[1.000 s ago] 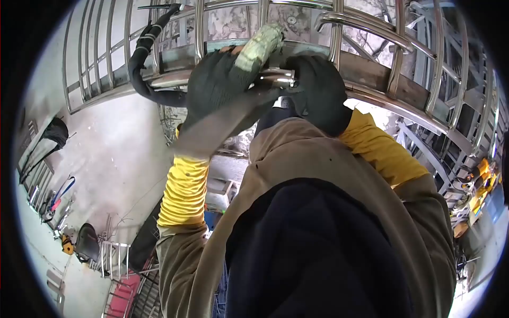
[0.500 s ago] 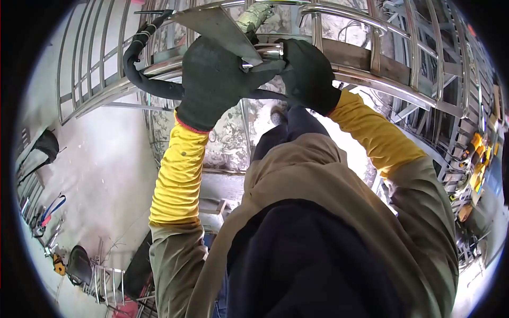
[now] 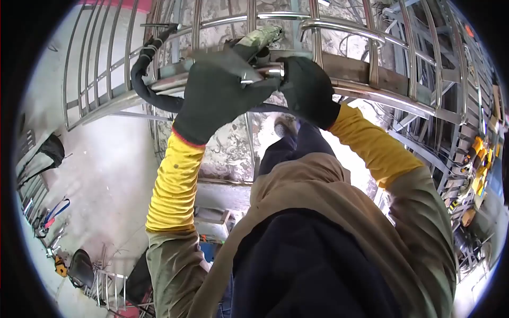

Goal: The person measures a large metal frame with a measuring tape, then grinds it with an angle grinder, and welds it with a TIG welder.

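Note:
My left hand (image 3: 214,95), in a black glove, is closed by a flat grey metal plate (image 3: 233,63), which is blurred now. Its thumb points at my right hand (image 3: 307,87), also gloved in black, with the fingers curled around the end of a short shiny metal tube (image 3: 273,69). The fingertips of both hands are hidden. Both hands are at the rail of a large barred metal frame (image 3: 366,87). A thick black hose (image 3: 139,79) loops out left of my left hand. Just beyond the hands lies a pale green wrapped cylinder (image 3: 260,40).
More barred metal frames (image 3: 98,58) stand at the left, and stacked metal racks fill the right side. Yellow-handled tools (image 3: 477,164) lie at the far right. On the floor at lower left are a black chair-like object (image 3: 81,267) and an orange-yellow tool (image 3: 60,266).
The grey plate has tilted down and drawn in toward my left hand, so less of it shows. The view has shifted slightly, revealing more of the frame beyond. My right hand keeps its grip.

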Action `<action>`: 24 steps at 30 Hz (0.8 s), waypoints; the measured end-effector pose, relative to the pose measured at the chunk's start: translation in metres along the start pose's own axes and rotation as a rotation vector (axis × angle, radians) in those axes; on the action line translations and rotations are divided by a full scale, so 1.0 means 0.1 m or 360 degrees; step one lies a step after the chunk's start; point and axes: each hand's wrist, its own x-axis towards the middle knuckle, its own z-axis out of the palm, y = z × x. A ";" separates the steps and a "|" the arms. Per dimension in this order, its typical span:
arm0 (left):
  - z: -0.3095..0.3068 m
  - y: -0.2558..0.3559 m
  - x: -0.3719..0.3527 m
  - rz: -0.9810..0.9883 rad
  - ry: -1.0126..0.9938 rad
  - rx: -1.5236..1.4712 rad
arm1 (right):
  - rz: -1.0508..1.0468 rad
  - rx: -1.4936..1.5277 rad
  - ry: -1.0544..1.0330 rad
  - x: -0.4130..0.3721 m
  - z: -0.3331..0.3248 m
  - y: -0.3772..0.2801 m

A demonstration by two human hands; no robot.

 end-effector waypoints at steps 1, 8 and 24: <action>-0.06 0.02 0.04 -0.0142 -0.0129 -0.0206 | 0.0049 0.0010 -0.0041 0.00 -0.02 -0.01; -0.16 -0.02 0.14 -0.0245 -0.0552 -0.0400 | 0.0107 0.0017 -0.0180 0.12 -0.16 -0.09; -0.19 0.00 -0.21 -0.0983 -0.0564 -0.0735 | 0.0054 -0.0004 0.0076 -0.03 0.07 -0.02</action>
